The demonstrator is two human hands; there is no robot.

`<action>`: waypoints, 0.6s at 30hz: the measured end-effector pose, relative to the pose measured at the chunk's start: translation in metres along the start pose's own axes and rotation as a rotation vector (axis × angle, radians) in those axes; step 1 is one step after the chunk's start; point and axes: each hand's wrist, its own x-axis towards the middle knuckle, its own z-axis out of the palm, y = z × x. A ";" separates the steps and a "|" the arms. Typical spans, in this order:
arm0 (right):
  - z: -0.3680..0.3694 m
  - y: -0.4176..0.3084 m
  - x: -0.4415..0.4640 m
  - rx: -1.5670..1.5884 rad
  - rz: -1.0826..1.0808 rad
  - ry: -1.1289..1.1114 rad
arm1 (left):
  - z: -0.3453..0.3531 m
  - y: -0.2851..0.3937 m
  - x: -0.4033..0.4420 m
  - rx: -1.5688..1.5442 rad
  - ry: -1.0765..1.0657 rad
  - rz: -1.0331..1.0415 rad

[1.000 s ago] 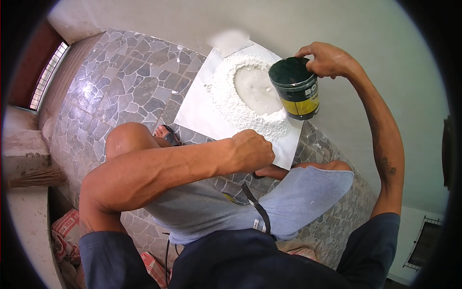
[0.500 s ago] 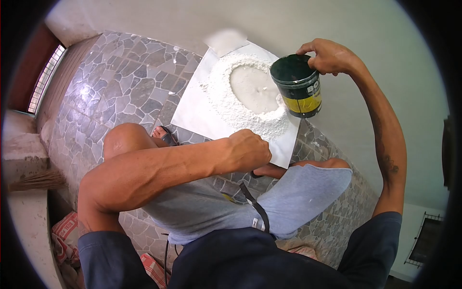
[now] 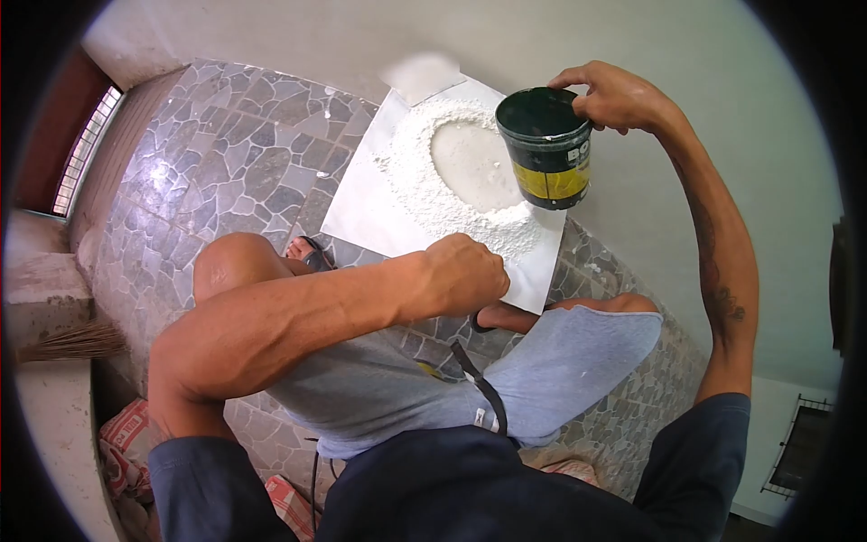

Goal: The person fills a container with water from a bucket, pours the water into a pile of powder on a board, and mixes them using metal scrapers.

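My right hand (image 3: 619, 97) grips the rim of a dark green plastic bucket (image 3: 551, 167) with a yellow band. The bucket is nearly upright, above the right side of a white board (image 3: 361, 203). On that board lies a ring of white powder (image 3: 420, 176) around a pale grey-white wet pool (image 3: 470, 163). My left hand (image 3: 465, 275) is curled into a fist at the near edge of the board, knuckles up. Its fingertips are turned away, so whatever it may hold is hidden.
Grey stone-patterned tiles (image 3: 244, 163) cover the floor. A pale wall (image 3: 686, 54) rises behind the board. A straw broom (image 3: 72, 341) and red-and-white sacks (image 3: 126, 438) lie at the left. My knees (image 3: 237, 269) bend on both sides of the board.
My right hand and the bucket have shifted slightly left and away from me, further over the powder. The left fist has barely moved.
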 end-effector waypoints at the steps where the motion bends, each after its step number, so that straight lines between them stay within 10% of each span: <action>1: 0.001 0.003 0.000 0.040 -0.012 0.000 | -0.002 -0.002 0.000 -0.004 -0.005 -0.022; 8: 0.028 0.032 -0.019 0.453 -0.065 0.166 | -0.050 -0.043 -0.009 -0.015 -0.018 -0.508; 12: 0.052 0.042 -0.030 0.711 -0.059 0.300 | -0.058 -0.078 -0.006 -0.171 0.587 -0.361; 18: 0.078 0.039 -0.033 1.040 -0.069 0.422 | -0.064 -0.093 0.018 -0.123 0.811 -0.210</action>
